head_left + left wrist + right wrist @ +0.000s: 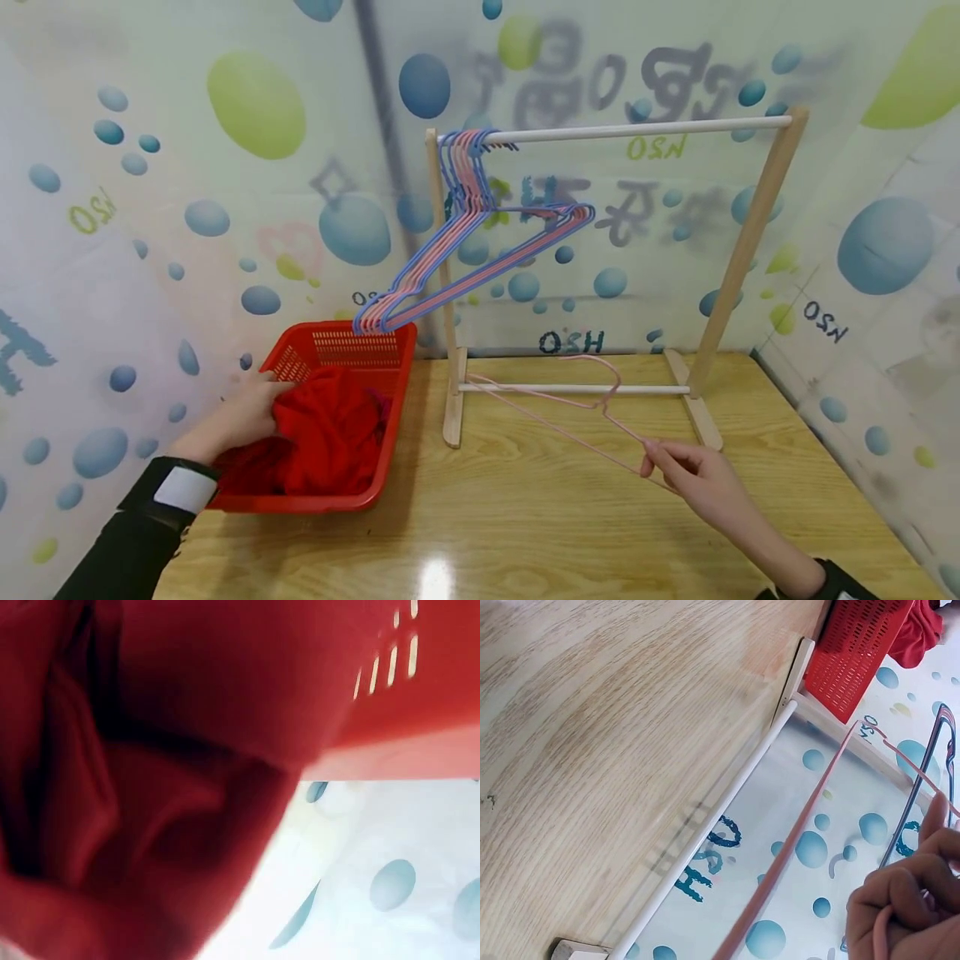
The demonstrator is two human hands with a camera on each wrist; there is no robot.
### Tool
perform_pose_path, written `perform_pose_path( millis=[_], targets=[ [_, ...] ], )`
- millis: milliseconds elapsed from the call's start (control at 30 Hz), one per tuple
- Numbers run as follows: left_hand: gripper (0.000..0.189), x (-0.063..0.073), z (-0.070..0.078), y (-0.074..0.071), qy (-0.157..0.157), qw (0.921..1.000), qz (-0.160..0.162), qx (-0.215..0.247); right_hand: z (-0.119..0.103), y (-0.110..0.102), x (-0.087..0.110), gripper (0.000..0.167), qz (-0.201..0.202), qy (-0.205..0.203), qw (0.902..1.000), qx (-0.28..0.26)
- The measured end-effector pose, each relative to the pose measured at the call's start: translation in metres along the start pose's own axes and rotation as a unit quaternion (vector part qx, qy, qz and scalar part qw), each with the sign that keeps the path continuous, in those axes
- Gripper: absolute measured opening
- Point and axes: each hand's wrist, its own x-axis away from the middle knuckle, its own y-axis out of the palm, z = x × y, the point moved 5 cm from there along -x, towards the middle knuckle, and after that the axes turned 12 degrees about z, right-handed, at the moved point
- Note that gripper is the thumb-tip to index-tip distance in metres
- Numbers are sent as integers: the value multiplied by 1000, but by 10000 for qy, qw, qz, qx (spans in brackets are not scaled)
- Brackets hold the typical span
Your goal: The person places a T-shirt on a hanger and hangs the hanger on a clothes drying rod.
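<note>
My left hand (243, 412) reaches over the left side of a red plastic basket (401, 392) and grips a bunched red cloth (330, 433). Some of its fingers are hidden by the fabric. Dark red folds of the cloth (187, 682) fill much of the left wrist view, beside the slotted basket wall (420, 690). Low over the table, my right hand (701, 483) pinches a pink clothes hanger (618, 382) near one end, its hook pointing up and left. In the right wrist view the fingers are curled around the pink hanger (780, 862).
A wooden rack with a white top rail (637, 130) stands behind my right hand. Several blue and pink hangers (472, 225) hang bunched at its left end, their lower corners over the basket's back edge. The wooden table (540, 500) meets a patterned wall covering.
</note>
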Motion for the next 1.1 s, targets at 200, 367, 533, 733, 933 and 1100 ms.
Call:
perform_pose_path(
  millis=[200, 367, 533, 733, 933, 1100],
  targets=[
    [47, 10, 16, -21, 331, 9961, 745, 330, 1, -4, 4, 35, 114, 37, 9999, -9],
    [37, 13, 36, -37, 789, 9884, 1276, 252, 3, -8, 7, 37, 126, 185, 9997, -20],
    [38, 11, 61, -51, 1031, 9800, 1701, -89, 3, -11, 8, 38, 186, 248, 9995, -67],
    [40, 11, 88, -69, 1057, 9733, 2030, -179, 3, -14, 9, 39, 218, 469, 9987, -16],
    [41, 10, 115, -87, 1350, 9628, 2341, -64, 6, -21, 10, 40, 405, 544, 9977, 66],
    [34, 2, 138, -92, 1543, 9570, 2453, 125, 10, -30, 10, 40, 610, 530, 9966, 161]
  ],
)
